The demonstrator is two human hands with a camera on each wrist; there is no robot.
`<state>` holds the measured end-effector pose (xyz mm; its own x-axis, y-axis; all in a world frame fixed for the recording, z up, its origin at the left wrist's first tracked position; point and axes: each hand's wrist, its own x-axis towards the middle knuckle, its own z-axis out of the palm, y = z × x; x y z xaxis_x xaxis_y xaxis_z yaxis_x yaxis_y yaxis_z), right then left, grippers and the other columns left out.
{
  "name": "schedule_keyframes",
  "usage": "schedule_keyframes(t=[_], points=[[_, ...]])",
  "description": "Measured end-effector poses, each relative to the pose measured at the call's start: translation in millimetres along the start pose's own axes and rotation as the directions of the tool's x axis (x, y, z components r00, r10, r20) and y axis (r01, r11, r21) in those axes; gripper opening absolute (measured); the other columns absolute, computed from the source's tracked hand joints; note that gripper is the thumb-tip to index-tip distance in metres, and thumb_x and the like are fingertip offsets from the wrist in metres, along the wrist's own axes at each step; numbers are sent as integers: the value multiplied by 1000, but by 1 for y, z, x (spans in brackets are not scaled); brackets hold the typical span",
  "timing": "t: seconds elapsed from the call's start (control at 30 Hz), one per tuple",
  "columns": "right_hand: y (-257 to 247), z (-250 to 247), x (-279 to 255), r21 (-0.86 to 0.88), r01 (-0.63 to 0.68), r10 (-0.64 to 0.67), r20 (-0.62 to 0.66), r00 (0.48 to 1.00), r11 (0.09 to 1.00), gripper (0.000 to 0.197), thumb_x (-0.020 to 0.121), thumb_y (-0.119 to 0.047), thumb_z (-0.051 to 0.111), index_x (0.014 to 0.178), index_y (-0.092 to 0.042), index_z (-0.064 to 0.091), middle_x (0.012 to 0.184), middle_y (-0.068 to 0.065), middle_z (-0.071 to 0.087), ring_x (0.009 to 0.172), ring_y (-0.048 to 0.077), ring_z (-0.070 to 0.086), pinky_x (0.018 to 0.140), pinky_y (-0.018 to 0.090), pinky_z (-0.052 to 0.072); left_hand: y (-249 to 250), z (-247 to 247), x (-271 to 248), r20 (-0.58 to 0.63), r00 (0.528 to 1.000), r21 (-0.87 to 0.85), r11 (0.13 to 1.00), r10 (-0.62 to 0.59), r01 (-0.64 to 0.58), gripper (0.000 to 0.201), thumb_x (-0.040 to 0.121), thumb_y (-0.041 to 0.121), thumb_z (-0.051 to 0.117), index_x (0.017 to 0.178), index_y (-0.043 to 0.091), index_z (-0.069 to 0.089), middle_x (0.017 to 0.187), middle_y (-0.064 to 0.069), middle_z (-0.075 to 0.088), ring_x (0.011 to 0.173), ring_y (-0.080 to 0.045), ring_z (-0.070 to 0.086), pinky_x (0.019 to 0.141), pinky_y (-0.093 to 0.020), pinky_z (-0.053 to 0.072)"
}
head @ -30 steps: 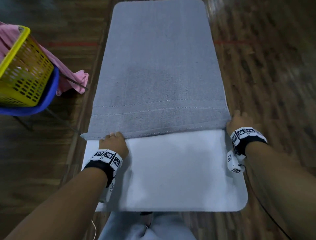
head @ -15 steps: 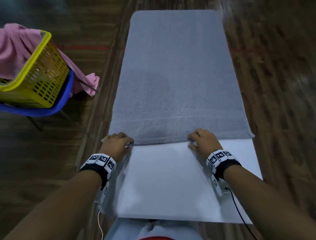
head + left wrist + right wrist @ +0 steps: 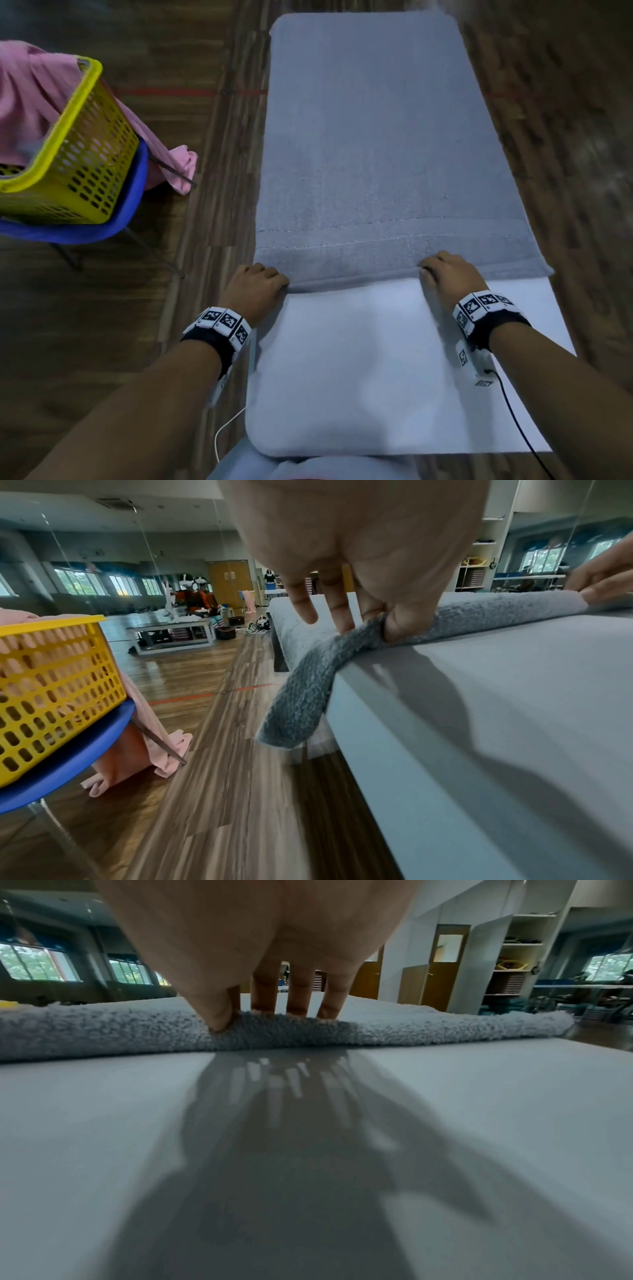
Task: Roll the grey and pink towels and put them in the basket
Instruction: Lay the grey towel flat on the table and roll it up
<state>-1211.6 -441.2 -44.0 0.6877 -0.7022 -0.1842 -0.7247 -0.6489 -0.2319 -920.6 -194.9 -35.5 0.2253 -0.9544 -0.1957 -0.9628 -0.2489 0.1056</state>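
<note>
A grey towel lies flat along a white table, its near hem turned over into a thin first fold. My left hand pinches that hem at the table's left edge, thumb under and fingers on top; the towel's corner droops over the side. My right hand pinches the hem right of centre, thumb at the fold and fingers on top. A pink towel hangs over a chair behind the yellow basket at the left.
The basket stands on a blue chair seat left of the table, over a dark wooden floor. A black cable runs from my right wrist across the table. In the left wrist view, tables and people are far back in the hall.
My right hand slid left along the hem from the towel's right corner to right of centre. The near hem now shows a small fold. My left hand stayed at the left corner.
</note>
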Motion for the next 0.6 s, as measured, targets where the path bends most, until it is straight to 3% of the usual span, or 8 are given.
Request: schedule_keyframes(t=[0.07, 0.2, 0.33, 0.5, 0.6], points=[[-3, 1, 1, -19, -28, 28, 1, 1000, 999, 23, 96, -26, 49, 110, -18, 65, 107, 6, 65, 97, 30, 57, 85, 38, 46, -4, -1, -2, -21, 1000, -2, 1000, -3, 3, 16, 92, 22, 59, 103, 19, 69, 101, -3, 70, 92, -29, 63, 82, -39, 41], [-7, 0, 7, -90, -121, 126, 53, 991, 989, 22, 97, -27, 45, 108, -18, 62, 106, 7, 66, 94, 31, 57, 79, 38, 48, -24, -1, -13, -8, 997, -30, 996, -83, 83, 21, 87, 12, 62, 107, 15, 67, 103, -8, 66, 90, -30, 63, 83, -39, 43], [-14, -1, 15, -149, -199, 215, 100, 971, 968, 23, 97, -30, 45, 109, -19, 61, 108, 8, 66, 96, 32, 58, 78, 38, 48, -53, -3, -24, -22, 982, -87, 979, -185, 183, 19, 70, -1, 74, 88, 6, 72, 86, -16, 69, 70, -34, 64, 64, -39, 49], [-19, 1, 19, -184, -265, 286, 103, 953, 947, 24, 97, -32, 45, 109, -19, 60, 108, 10, 66, 97, 33, 59, 77, 38, 45, -84, 0, -15, 39, 941, -187, 923, -336, 337, 15, 84, 16, 61, 98, 16, 68, 88, -10, 70, 91, -32, 57, 78, -37, 40], [-22, -1, 19, -215, -275, 306, 130, 943, 937, 24, 97, -34, 45, 109, -20, 60, 107, 10, 65, 96, 32, 59, 76, 37, 45, -95, -1, -4, 120, 915, -289, 868, -386, 404, 8, 87, 21, 54, 95, 22, 56, 83, -6, 63, 93, -32, 54, 78, -37, 36]])
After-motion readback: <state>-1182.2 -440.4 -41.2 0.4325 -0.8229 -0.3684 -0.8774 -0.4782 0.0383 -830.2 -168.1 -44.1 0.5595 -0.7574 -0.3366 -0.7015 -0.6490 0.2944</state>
